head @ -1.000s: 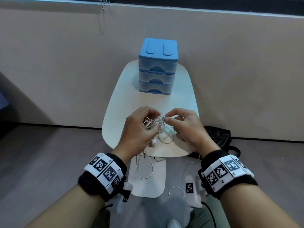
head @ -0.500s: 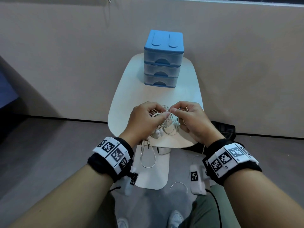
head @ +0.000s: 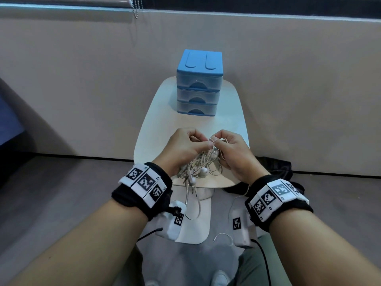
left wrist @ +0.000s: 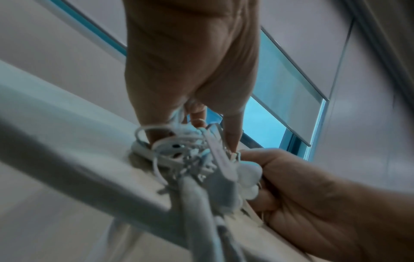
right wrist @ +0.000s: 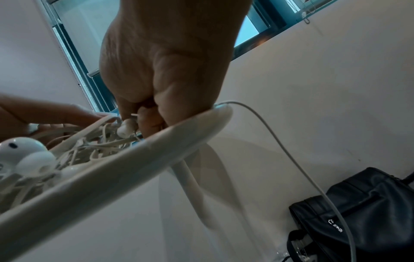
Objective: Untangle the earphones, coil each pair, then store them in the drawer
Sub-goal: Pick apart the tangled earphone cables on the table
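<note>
The small white table (head: pixel 231 112) stands against the beige wall, and the blue three-drawer unit (head: pixel 199 83) sits at its far end with all three drawers closed, as it did a second ago. A dark bag (right wrist: pixel 358 209) lies on the floor by the table's right side.

Both hands are over the near edge of the table, close together. The left hand (head: pixel 181 149) has its fingers curled, thumb and forefinger pinching a strand at the top of the tangled earphones (head: pixel 201 164). The right hand (head: pixel 235 153) is curled as well, pinching cord just beside the left fingertips; from the right wrist view an earbud sits right at its fingertips.

Compared with a second ago, the bundle now hangs lower between the palms and rests on the tabletop, with two white buds and a plug showing at the near edge. One loop of cord (head: pixel 193 205) hangs below the table edge as before. Another single strand trails off to the right of the table, past the right wrist.
</note>
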`<state>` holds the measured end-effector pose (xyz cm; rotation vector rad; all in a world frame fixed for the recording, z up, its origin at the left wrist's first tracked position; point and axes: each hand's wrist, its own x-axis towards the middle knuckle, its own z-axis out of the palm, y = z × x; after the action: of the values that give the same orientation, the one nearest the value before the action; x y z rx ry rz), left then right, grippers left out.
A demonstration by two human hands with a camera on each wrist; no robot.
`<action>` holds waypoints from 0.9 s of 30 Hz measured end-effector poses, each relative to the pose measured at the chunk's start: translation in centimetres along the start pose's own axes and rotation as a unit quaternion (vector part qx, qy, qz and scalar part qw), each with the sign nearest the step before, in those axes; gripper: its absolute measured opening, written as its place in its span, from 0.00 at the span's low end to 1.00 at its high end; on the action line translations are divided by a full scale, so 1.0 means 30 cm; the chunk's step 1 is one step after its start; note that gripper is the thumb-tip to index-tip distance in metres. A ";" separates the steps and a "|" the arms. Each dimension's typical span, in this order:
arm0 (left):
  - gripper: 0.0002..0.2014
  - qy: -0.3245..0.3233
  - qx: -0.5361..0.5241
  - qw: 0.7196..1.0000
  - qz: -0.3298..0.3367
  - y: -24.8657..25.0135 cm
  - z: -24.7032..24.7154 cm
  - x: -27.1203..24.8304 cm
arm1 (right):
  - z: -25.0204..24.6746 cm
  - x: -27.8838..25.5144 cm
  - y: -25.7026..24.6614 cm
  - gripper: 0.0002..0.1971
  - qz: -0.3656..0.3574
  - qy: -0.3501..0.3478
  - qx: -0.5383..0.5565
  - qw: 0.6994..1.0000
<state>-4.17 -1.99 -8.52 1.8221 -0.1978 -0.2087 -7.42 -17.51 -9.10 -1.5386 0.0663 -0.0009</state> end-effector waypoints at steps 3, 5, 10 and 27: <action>0.11 0.006 0.064 0.998 -0.002 0.007 -0.005 0.012 | -0.004 -0.003 0.001 0.10 0.002 -0.005 0.005 1.000; 0.11 0.013 0.099 0.995 -0.004 0.016 -0.007 0.015 | -0.007 -0.005 -0.001 0.10 0.002 -0.007 0.016 1.000; 0.06 0.026 0.129 0.991 0.002 0.044 0.003 0.014 | -0.008 0.002 0.005 0.10 0.007 -0.001 0.027 1.000; 0.11 -0.011 0.211 0.975 0.066 0.072 0.001 0.038 | -0.031 0.034 0.029 0.12 0.037 0.025 0.096 0.994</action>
<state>-3.12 -2.86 -6.49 2.2200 -0.4025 -0.0972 -6.49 -18.45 -10.03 -1.3438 0.1598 0.0125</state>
